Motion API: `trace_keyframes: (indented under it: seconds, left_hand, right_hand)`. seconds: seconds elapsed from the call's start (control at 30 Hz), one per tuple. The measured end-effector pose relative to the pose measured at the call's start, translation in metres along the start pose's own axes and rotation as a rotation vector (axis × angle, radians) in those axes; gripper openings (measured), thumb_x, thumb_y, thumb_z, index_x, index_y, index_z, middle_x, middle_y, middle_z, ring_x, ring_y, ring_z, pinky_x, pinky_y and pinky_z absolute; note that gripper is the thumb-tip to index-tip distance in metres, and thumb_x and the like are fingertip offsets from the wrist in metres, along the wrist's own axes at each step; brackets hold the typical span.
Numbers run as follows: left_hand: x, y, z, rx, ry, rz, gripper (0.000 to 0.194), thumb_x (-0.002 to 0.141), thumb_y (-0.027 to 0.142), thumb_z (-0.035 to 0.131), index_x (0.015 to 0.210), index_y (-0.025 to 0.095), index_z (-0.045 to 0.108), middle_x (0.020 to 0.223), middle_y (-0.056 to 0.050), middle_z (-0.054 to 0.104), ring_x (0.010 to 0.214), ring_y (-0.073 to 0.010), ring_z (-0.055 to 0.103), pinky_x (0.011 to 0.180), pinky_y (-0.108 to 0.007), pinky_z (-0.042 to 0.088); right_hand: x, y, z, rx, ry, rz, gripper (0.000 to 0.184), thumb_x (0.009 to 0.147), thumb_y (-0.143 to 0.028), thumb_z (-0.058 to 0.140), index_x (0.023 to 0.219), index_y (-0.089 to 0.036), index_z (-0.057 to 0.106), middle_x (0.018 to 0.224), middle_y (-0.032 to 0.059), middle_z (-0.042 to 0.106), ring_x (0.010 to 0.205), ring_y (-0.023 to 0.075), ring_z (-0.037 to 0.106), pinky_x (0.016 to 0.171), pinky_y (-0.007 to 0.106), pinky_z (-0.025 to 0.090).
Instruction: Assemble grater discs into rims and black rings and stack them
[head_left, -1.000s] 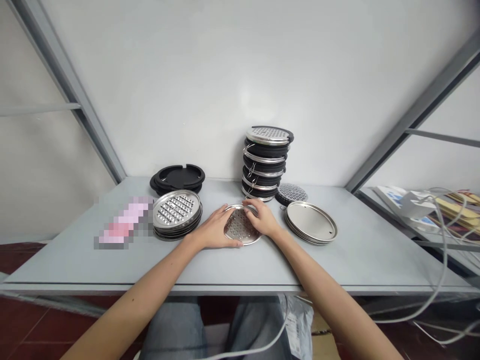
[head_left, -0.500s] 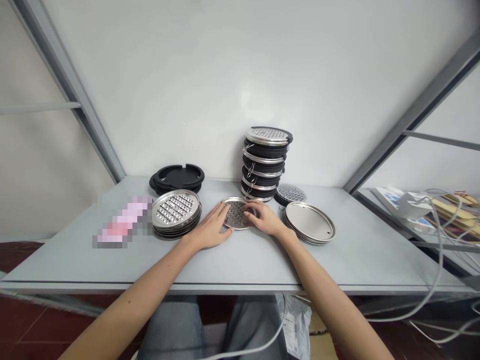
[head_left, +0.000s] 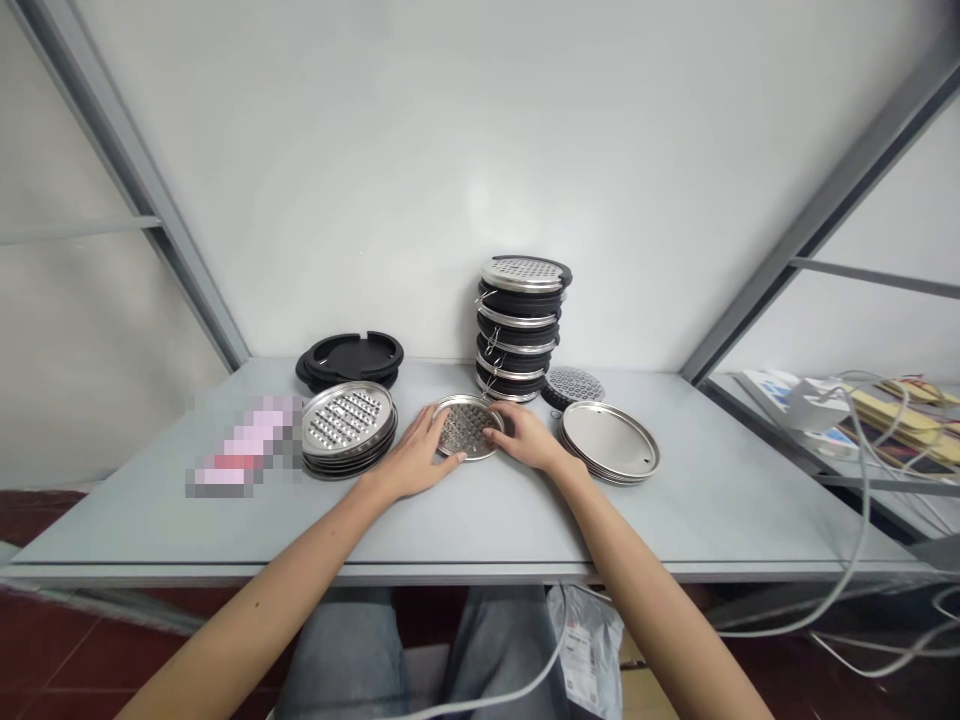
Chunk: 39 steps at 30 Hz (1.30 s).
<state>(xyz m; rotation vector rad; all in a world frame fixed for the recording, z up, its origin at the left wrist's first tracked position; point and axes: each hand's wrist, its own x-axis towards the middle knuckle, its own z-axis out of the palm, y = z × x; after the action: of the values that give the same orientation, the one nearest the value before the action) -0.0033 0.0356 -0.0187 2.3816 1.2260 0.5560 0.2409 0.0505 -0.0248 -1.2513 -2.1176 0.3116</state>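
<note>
A round metal grater plate (head_left: 466, 430) lies on the table in front of me, with rows of small raised holes and a smooth rim. My left hand (head_left: 421, 455) holds its left side, fingers along the rim and thumb at the front edge. On the other side, my right hand (head_left: 521, 435) grips the right rim, its fingers over the back edge and its thumb reaching onto the plate. Left of the hands is a stack of similar grater plates (head_left: 346, 420). A stack of smooth metal discs (head_left: 611, 440) sits to the right.
Behind the hands rises a tall stack of black and metal round graters (head_left: 519, 325) with wire clips. Beside it are dark perforated discs (head_left: 574, 385). Black round trays (head_left: 352, 358) stand back left, near a blurred pink item (head_left: 247, 445). White cables (head_left: 862, 520) hang at right.
The view has shifted slightly. My left fingers have drawn from over the grater plate toward its left rim; the right hand stays at the right rim.
</note>
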Motion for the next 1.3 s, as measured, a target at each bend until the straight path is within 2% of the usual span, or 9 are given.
trace_keyframes:
  seconds: [0.33, 0.6, 0.87, 1.3]
  left_hand:
    - [0.0002, 0.001, 0.0016, 0.002, 0.032, 0.037, 0.073, 0.087, 0.05, 0.053, 0.146, 0.017, 0.027, 0.154, -0.015, 0.023, 0.143, -0.0343, 0.017, 0.115, -0.052, 0.022]
    - [-0.0017, 0.0027, -0.0003, 0.027, 0.01, 0.017, 0.067, 0.087, 0.05, 0.053, 0.143, 0.018, 0.033, 0.154, -0.014, 0.023, 0.143, -0.0347, 0.016, 0.114, -0.052, 0.024]
    - [-0.0025, 0.0076, -0.0021, 0.073, -0.021, -0.003, 0.066, 0.089, 0.05, 0.048, 0.144, 0.016, 0.033, 0.155, -0.014, 0.022, 0.144, -0.0336, 0.012, 0.116, -0.05, 0.022]
    - [-0.0008, 0.0028, -0.0017, 0.039, 0.026, 0.048, 0.069, 0.087, 0.047, 0.053, 0.144, 0.016, 0.029, 0.152, -0.016, 0.028, 0.142, -0.0335, 0.019, 0.115, -0.051, 0.024]
  right_hand:
    - [-0.0001, -0.001, -0.005, -0.041, -0.029, 0.046, 0.03, 0.082, -0.022, 0.058, 0.11, -0.014, 0.064, 0.102, 0.0097, 0.07, 0.089, 0.0211, 0.063, 0.083, 0.034, 0.047]
    - [0.0011, 0.0026, -0.0045, -0.029, -0.02, 0.048, 0.023, 0.083, -0.021, 0.055, 0.103, -0.017, 0.066, 0.107, 0.0085, 0.07, 0.098, 0.0231, 0.064, 0.089, 0.036, 0.047]
    - [0.0009, 0.0039, -0.0035, -0.032, -0.012, 0.026, 0.023, 0.083, -0.015, 0.053, 0.101, -0.017, 0.066, 0.107, 0.0092, 0.07, 0.1, 0.0229, 0.063, 0.092, 0.037, 0.047]
    - [0.001, 0.0025, -0.0049, -0.035, -0.017, 0.024, 0.022, 0.084, -0.015, 0.052, 0.101, -0.017, 0.066, 0.107, 0.0086, 0.07, 0.099, 0.022, 0.063, 0.091, 0.036, 0.047]
